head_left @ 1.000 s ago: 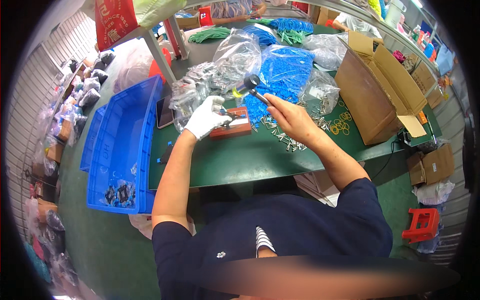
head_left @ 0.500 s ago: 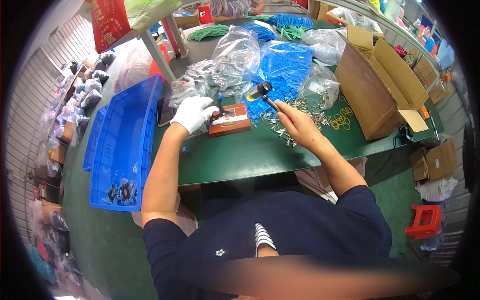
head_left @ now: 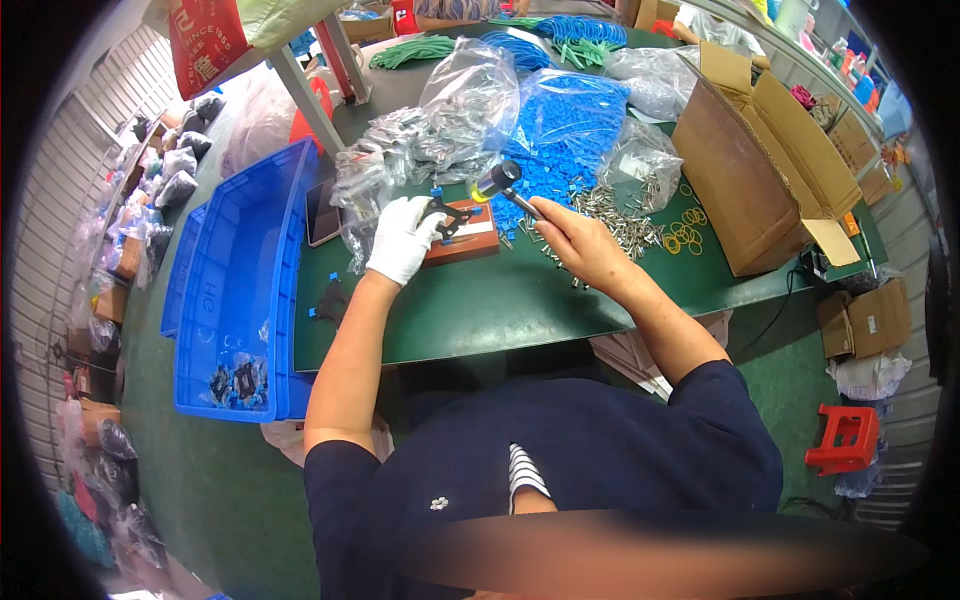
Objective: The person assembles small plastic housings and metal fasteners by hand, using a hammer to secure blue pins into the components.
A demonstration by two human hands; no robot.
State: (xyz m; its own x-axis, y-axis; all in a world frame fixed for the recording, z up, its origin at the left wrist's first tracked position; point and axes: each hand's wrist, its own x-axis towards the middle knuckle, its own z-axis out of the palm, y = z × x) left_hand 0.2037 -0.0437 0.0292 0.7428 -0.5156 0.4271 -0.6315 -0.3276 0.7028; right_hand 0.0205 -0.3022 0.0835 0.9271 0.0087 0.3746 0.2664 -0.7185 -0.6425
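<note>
My left hand [head_left: 402,242], in a white glove, grips a black bracket-like part [head_left: 455,216] with blue ends. It holds the part against the top of a reddish-brown block [head_left: 468,246] at the table's near side. My bare right hand [head_left: 582,242] is closed round the handle of a mallet [head_left: 497,181] with a black head and a yellow face. The mallet head hangs just above the right end of the black part; whether they touch I cannot tell. Beside my left forearm lies another dark part [head_left: 330,302] with blue bits.
Loose blue pieces [head_left: 565,150], metal pins [head_left: 640,225] and yellow rings [head_left: 684,236] lie beyond my right hand. Clear bags of parts [head_left: 425,145] cover the far left. An open carton [head_left: 745,185] stands at right, a blue crate [head_left: 235,300] at left. A tablet-like device [head_left: 322,212] lies near the crate.
The mallet and my right hand have moved left, bringing the head over the black part. My left forearm has shifted right, uncovering the dark part on the table.
</note>
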